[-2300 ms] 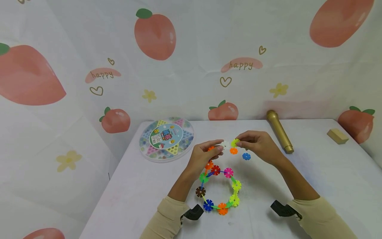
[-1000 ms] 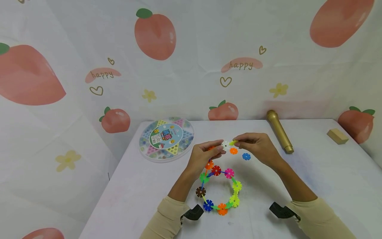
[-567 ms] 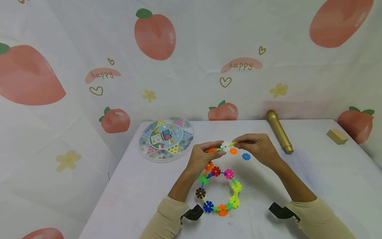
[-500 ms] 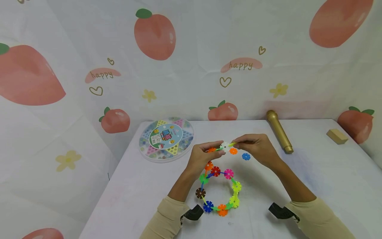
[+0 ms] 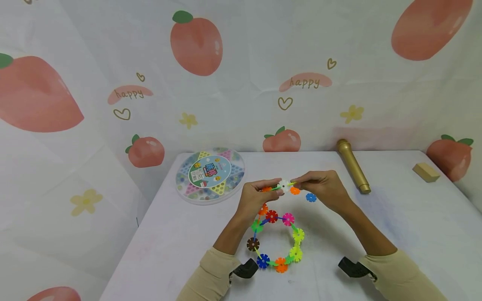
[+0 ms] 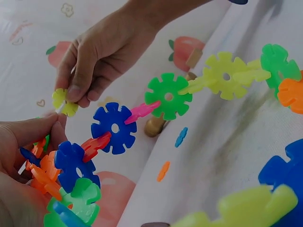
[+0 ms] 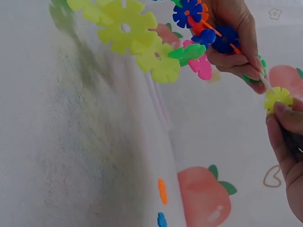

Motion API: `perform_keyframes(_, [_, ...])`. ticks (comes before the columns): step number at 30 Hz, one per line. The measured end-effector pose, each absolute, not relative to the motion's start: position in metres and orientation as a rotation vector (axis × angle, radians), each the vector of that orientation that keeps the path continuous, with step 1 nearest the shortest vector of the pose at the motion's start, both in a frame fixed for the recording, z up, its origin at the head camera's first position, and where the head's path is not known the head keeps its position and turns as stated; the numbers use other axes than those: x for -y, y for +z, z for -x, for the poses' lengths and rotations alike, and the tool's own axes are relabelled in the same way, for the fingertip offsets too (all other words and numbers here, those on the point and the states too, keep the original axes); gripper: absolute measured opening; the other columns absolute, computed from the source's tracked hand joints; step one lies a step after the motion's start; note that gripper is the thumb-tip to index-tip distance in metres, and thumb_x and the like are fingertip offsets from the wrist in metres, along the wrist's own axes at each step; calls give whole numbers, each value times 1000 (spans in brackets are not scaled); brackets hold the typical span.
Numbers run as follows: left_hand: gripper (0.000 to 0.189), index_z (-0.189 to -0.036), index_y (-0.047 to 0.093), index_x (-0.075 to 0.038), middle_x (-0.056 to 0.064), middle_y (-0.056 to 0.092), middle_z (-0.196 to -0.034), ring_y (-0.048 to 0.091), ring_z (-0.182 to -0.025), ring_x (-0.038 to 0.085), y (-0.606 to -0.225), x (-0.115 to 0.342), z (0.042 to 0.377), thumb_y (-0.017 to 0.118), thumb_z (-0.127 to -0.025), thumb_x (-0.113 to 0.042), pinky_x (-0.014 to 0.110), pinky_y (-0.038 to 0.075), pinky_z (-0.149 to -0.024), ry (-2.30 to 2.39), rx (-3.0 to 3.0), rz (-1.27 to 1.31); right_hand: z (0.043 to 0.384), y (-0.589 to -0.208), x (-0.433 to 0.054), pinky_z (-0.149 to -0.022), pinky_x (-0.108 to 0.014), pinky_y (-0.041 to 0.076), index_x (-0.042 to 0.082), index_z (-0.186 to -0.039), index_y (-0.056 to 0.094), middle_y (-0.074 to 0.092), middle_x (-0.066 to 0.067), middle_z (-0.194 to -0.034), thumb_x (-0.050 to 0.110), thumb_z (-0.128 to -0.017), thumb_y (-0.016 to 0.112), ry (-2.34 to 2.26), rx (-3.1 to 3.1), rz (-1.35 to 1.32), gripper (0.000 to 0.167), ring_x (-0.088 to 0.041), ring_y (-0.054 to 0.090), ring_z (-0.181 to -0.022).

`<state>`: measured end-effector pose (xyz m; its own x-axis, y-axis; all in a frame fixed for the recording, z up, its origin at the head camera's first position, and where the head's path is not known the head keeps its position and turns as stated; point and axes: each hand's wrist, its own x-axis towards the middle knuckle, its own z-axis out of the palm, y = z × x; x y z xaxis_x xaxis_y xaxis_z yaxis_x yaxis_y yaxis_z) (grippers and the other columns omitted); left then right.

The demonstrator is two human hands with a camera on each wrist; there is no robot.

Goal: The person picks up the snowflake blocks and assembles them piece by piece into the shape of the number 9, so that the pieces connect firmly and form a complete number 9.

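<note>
My left hand (image 5: 254, 200) pinches a white snowflake disc (image 5: 283, 186) between thumb and fingers, raised over the table. Linked behind that disc, a chain of colourful interlocking snowflake discs (image 5: 271, 216) hangs from the left hand in a ring. My right hand (image 5: 324, 188) pinches a yellow snowflake disc (image 7: 277, 98) by its edge. In the right wrist view the white disc appears edge-on, its rim meeting the yellow disc. Beyond the hands lie a loose orange disc (image 5: 295, 191) and a loose blue disc (image 5: 311, 197).
A round Chinese checkers-style board (image 5: 184, 175) with a printed label lies at the table's back left. At the back right are a gold microphone (image 5: 353, 166) and a wooden block (image 5: 426, 172). A patterned cloth (image 5: 241, 104) hangs behind the white table (image 5: 414, 234).
The right hand brings the yellow disc leftward to the white one and turns it from face-on to edge-on. Both hands sink slightly, the right one more.
</note>
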<state>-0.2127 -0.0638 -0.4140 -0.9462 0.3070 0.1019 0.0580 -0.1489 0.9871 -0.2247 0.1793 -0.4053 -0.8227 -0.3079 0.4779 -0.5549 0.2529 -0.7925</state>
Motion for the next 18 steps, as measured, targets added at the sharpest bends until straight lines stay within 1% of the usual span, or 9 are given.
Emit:
perform_keyframes(8, [32,-128,76,-1,14,74,-128,79,-101,21,-415,62,213,76,-97,-3,32,61,-95,2230,-1952,-421,224,-406,-177,-83,-20,61,5,-104,84,82,-4,-94,-8,-94,74,1500,2313,-824,18,-7,78,-89])
perform_keyframes(12, [33,-131,74,-2,20,72,-127,79,-101,22,-416,62,213,75,-98,-5,33,61,-95,2203,-1998,-454,224,-407,-176,-84,-19,61,7,-105,83,82,-5,-97,-5,-95,75,1498,2337,-821,18,-8,77,-90])
perform_keyframes(15, [36,-134,72,-3,23,68,-130,78,-101,22,-416,63,213,75,-99,-9,34,62,-95,2170,-2045,-466,224,-408,-177,-81,-21,62,10,-109,83,81,-4,-101,3,-96,76,1495,2390,-799,16,-14,78,-91])
perform_keyframes(18, [36,-135,74,-11,18,68,-132,75,-103,21,-416,64,214,76,-99,-14,40,62,-96,2127,-2103,-456,225,-409,-178,-77,-25,63,10,-116,80,81,-5,-104,10,-96,79,1475,2459,-765,20,-25,78,-91])
